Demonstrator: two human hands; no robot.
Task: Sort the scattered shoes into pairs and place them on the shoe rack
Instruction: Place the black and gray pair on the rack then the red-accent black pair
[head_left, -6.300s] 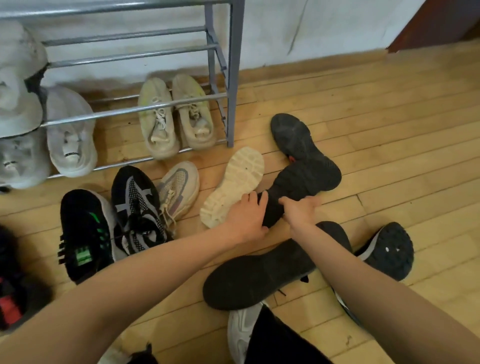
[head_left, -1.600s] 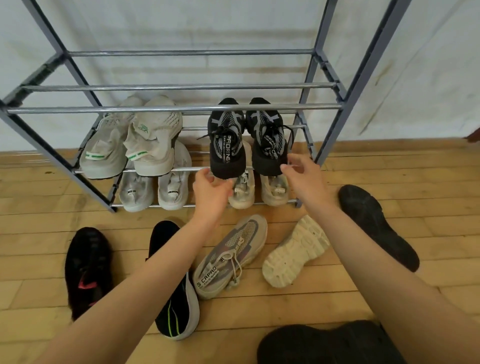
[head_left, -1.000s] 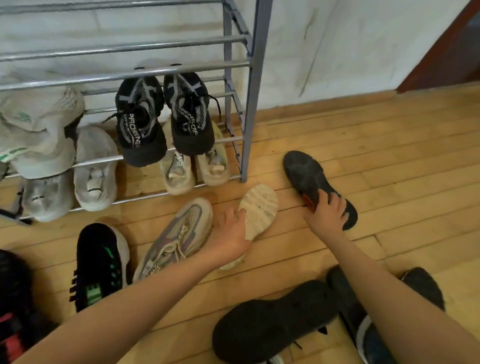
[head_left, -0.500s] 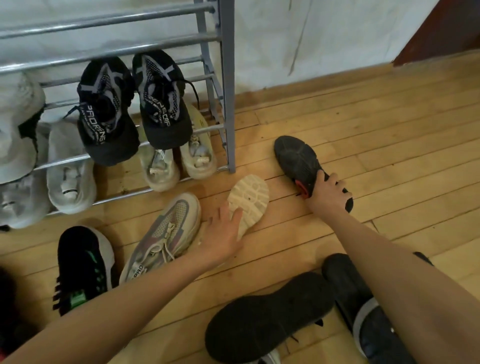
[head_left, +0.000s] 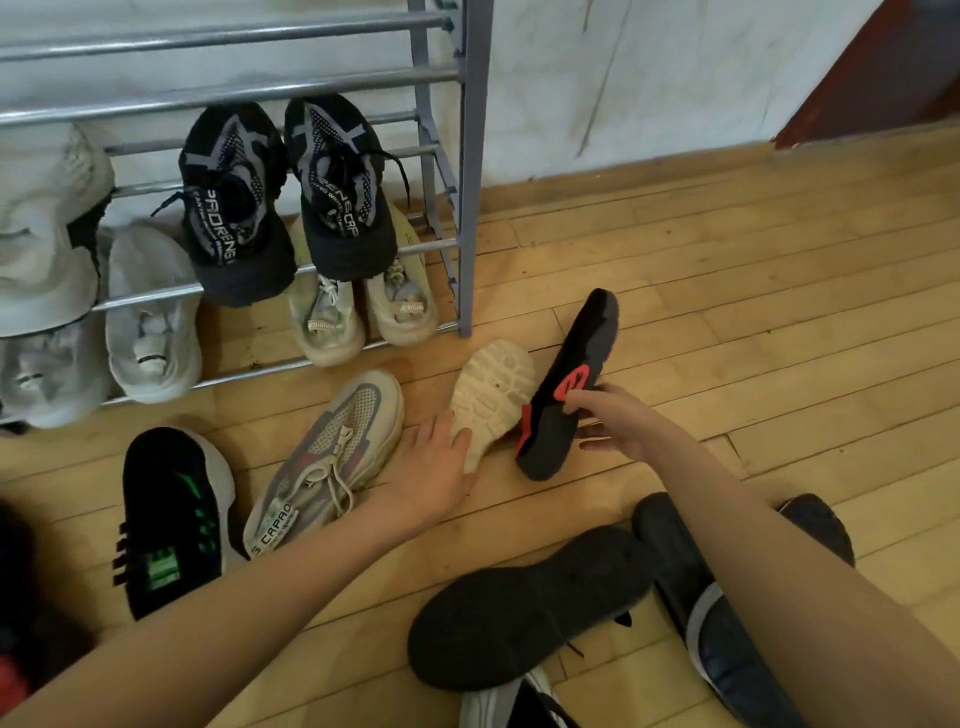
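Observation:
My right hand (head_left: 618, 423) grips a black shoe with a red logo (head_left: 569, 384), tilted on its side just above the floor. My left hand (head_left: 434, 462) lies flat with fingers spread, its fingertips on the heel end of a cream shoe lying sole-up (head_left: 491, 395). Its upright beige-and-grey mate (head_left: 332, 457) lies just left of that hand. The grey metal shoe rack (head_left: 470, 171) stands at the back left. A black-and-grey pair (head_left: 280, 192) sits on its middle bars, a cream pair (head_left: 363, 306) below it, and white shoes (head_left: 150, 312) further left.
A black shoe with green marks (head_left: 171, 519) lies on the wooden floor at the left. A black shoe sole-up (head_left: 524, 608) and another dark shoe (head_left: 727, 623) lie near me under my right arm. A white wall and a dark door frame (head_left: 883, 67) are behind.
My right hand has lifted the black shoe and turned it onto its side, showing the red logo. My left hand has slid onto the end of the upturned cream shoe.

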